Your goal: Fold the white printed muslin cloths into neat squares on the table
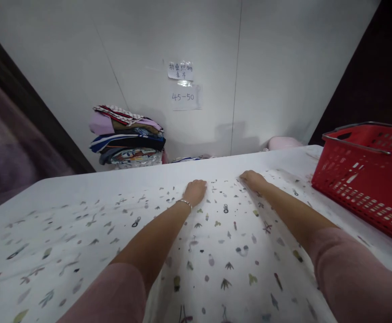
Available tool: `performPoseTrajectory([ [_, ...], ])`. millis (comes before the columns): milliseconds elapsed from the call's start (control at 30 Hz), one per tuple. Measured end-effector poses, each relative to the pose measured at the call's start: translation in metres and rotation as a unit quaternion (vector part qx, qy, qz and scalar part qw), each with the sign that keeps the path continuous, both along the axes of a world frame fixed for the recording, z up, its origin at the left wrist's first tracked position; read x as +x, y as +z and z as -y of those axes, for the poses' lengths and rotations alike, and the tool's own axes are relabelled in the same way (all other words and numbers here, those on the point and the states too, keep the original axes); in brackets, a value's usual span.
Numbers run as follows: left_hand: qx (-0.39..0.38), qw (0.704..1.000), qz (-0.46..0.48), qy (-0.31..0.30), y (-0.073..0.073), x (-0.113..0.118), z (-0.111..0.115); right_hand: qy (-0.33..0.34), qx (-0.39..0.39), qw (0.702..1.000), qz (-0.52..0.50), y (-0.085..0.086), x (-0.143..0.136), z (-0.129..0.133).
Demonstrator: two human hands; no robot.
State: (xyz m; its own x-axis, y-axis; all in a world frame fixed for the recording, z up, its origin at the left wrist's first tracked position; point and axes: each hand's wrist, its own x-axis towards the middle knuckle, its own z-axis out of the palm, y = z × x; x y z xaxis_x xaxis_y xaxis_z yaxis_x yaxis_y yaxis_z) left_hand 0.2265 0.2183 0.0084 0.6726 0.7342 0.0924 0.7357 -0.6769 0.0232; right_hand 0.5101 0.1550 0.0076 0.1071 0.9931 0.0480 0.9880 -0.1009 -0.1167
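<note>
A white cloth printed with small plants and shapes (229, 251) lies spread over the white table (169, 172), with soft folds running toward me. Both arms reach out to its far edge. My left hand (196, 192), with a bracelet at the wrist, rests there with its fingers closed on the cloth's edge. To its right, my right hand (253, 180) is also on the far edge, fingers pressed together on the fabric. Between the two hands the cloth's edge runs nearly straight.
A red plastic basket (367, 179) with metal handles stands on the table at the right. Behind the table, a stack of folded fabrics (128, 137) leans near the wall. Paper signs (186, 96) are taped to the wall. A pink object (283, 142) sits at the back right.
</note>
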Motion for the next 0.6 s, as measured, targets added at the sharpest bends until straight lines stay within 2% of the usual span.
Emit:
performPoseTrajectory([
  [233,0.055,0.998,0.012,0.019,-0.001,0.016,-0.003,0.025,-0.006,0.997,0.068,0.007,-0.006,0.001],
  [333,0.048,0.998,0.027,0.034,0.001,0.019,-0.008,-0.004,0.017,0.996,0.083,0.007,-0.009,0.0],
  [500,-0.003,0.992,0.045,0.12,0.002,0.026,-0.019,-0.052,0.025,0.995,0.087,-0.001,-0.018,-0.012],
  [600,-0.004,0.993,0.037,0.116,0.0,0.028,-0.02,-0.067,0.029,0.994,0.082,-0.009,-0.022,-0.018],
])
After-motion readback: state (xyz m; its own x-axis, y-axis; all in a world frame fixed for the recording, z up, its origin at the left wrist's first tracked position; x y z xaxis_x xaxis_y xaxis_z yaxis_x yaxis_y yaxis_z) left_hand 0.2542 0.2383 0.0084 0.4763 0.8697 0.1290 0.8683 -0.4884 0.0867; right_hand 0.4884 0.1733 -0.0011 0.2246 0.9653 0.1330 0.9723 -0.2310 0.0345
